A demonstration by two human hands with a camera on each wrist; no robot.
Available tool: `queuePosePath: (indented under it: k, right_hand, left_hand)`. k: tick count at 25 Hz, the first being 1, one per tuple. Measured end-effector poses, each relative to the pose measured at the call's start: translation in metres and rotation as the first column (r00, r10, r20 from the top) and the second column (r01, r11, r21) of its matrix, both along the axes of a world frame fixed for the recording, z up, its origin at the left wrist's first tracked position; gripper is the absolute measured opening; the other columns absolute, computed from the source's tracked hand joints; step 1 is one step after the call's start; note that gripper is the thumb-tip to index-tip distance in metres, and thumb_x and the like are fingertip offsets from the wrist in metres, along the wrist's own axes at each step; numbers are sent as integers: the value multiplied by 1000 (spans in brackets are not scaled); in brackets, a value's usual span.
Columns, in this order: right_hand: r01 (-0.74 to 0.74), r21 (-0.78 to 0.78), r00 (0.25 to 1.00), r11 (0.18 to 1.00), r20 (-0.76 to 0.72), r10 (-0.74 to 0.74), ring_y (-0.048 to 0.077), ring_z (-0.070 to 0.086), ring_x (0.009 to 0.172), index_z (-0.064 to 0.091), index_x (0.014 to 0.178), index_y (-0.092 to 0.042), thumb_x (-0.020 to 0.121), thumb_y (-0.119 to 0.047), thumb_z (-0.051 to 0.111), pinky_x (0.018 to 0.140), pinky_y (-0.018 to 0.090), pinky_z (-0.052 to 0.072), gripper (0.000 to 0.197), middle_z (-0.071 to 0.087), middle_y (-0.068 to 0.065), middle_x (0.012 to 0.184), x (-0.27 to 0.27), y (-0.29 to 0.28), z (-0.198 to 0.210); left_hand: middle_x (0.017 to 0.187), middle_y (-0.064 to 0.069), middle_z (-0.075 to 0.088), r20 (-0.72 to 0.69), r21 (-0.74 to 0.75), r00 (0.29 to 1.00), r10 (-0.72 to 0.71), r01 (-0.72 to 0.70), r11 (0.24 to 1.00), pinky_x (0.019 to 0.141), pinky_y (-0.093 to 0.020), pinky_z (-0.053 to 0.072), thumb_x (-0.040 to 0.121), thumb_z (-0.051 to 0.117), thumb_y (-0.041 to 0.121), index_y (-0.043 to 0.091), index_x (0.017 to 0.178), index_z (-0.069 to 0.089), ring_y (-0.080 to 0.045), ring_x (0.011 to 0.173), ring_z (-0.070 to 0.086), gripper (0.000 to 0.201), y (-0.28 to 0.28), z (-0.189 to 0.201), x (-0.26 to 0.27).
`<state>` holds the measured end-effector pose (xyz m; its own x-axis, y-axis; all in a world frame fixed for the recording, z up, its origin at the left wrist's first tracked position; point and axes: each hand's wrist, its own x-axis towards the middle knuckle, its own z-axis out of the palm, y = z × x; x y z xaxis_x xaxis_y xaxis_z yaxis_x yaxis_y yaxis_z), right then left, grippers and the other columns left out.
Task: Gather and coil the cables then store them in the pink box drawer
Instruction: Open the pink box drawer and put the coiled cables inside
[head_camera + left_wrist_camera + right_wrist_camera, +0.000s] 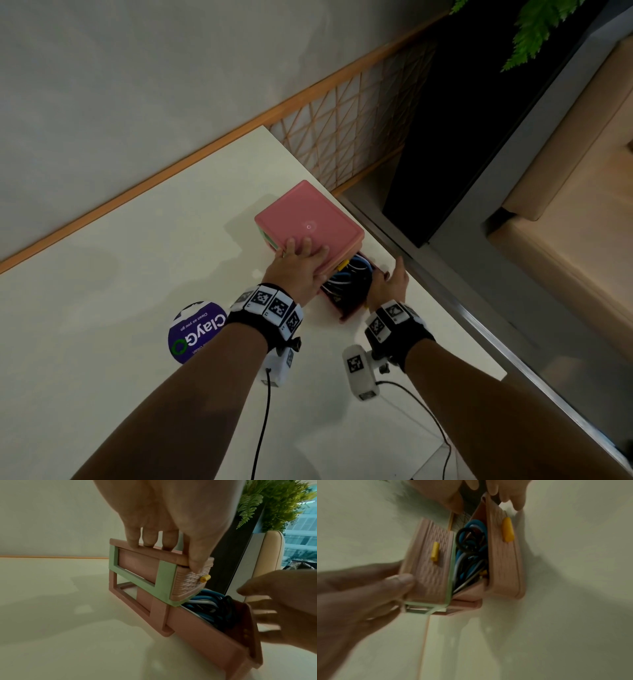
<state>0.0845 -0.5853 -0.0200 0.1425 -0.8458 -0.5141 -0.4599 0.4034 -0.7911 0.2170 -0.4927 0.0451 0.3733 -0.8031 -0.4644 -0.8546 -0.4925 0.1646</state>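
Note:
The pink box (pixel 308 219) stands near the right edge of the white table (pixel 137 246). My left hand (pixel 298 260) lies flat on its lid, and in the left wrist view the fingers (pixel 149 539) press on top while the thumb hangs over the front corner. The bottom drawer (pixel 202 632) is pulled out. Coiled blue, white and black cables (pixel 205 605) (pixel 471 545) lie inside it. My right hand (pixel 390 284) is at the drawer's front panel (pixel 501 561), fingers spread and straight, fingertips (pixel 518 505) on its edge above the yellow knob (pixel 507 530).
The upper drawer with its own yellow knob (pixel 205 578) is closed. A round purple ClayGo sticker (pixel 197 330) lies on the table left of my left wrist. Just right of the box the table ends at a metal rail (pixel 445 294). A wooden lattice (pixel 342 137) stands behind.

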Motion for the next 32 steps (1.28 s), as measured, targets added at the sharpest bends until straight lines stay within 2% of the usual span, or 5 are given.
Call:
queuePosePath:
  k: [7, 13, 21, 26, 32]
  right_hand:
    - [73, 453, 962, 888, 202, -182, 23, 58, 68, 55, 108, 0, 95, -5, 39, 60, 35, 56, 21, 59, 8, 78, -5, 23, 12]
    - [123, 460, 971, 879, 126, -202, 31, 61, 82, 49, 125, -8, 90, -22, 55, 85, 49, 53, 38, 62, 17, 102, 11, 10, 11]
    - [38, 260, 998, 965, -57, -24, 20, 54, 64, 38, 104, -10, 77, -34, 70, 67, 35, 46, 49, 57, 6, 85, 19, 4, -4]
    - [-158, 303, 987, 940, 55, 148, 30, 64, 97, 39, 128, -3, 83, -36, 62, 59, 26, 52, 60, 59, 13, 118, 27, -2, -15]
    - [121, 528, 941, 840, 209, -267, 30, 61, 73, 52, 86, -5, 89, -12, 49, 66, 42, 56, 9, 59, 16, 82, 29, 3, -8]
  left_hand:
    - [160, -11, 11, -13, 26, 1000, -4, 4, 1000, 119, -48, 10, 98, 38, 42, 28, 150, 18, -40, 146, 6, 58, -2, 4, 1]
    - [160, -10, 11, -13, 31, 1000, 4, -4, 1000, 119, -48, 11, 98, 38, 43, 28, 150, 19, -39, 146, 5, 58, -3, 6, 0]
    - [161, -10, 9, -22, 30, 1000, 21, -21, 999, 121, -46, 9, 98, 36, 45, 30, 150, 18, -38, 147, 3, 58, -3, 4, 0]
    - [161, -10, 8, -32, 31, 999, 27, -26, 999, 121, -45, 8, 98, 37, 44, 30, 150, 17, -37, 147, 2, 58, -3, 7, -1]
    - [161, -9, 9, -35, 35, 999, 33, -32, 999, 121, -45, 9, 97, 39, 43, 30, 150, 18, -36, 147, 3, 58, -3, 8, 0]
